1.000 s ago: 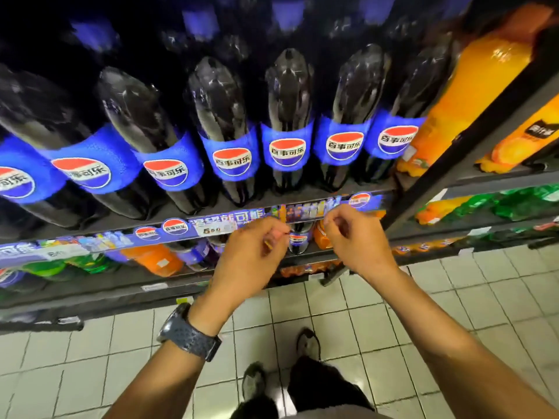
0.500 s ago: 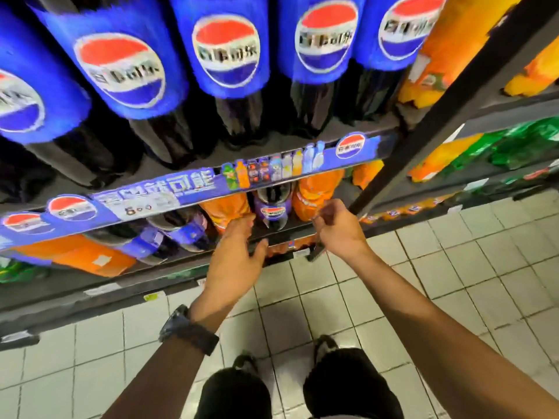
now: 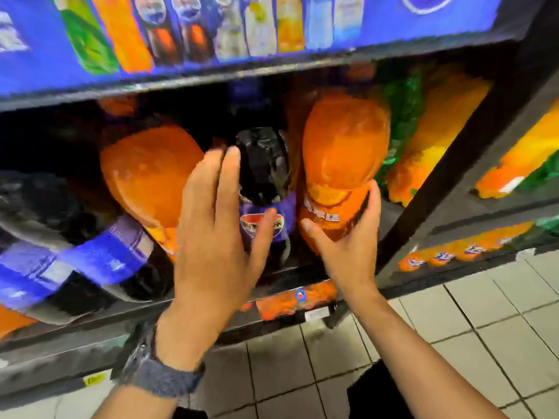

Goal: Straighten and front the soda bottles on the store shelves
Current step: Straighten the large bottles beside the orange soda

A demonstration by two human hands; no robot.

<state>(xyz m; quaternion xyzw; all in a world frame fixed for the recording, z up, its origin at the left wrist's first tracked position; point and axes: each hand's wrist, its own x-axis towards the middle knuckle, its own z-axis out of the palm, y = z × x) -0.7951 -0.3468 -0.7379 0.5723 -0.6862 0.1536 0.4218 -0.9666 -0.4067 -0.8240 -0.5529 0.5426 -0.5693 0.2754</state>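
Note:
On the lower shelf a dark cola bottle (image 3: 263, 167) with a blue label stands between two orange soda bottles. My left hand (image 3: 211, 237) reaches to it with fingers straight along its left side and the thumb across its label. The orange soda bottle (image 3: 344, 146) to its right is gripped at the label by my right hand (image 3: 348, 252), thumb on the left, fingers round the right. The other orange bottle (image 3: 148, 176) leans behind my left fingers. The view is blurred.
More cola bottles (image 3: 45, 207) with blue labels lean at the left. A green bottle (image 3: 402, 110) and another orange bottle (image 3: 438, 131) stand right of my right hand. A blue shelf-edge strip (image 3: 211, 31) runs overhead. A dark upright post (image 3: 453, 176) bounds the bay. Tiled floor (image 3: 453, 328) lies below.
My view and both hands dropped from the upper shelf's edge strip to the lower shelf. The right hand took hold of an orange bottle; the left reached the cola bottle.

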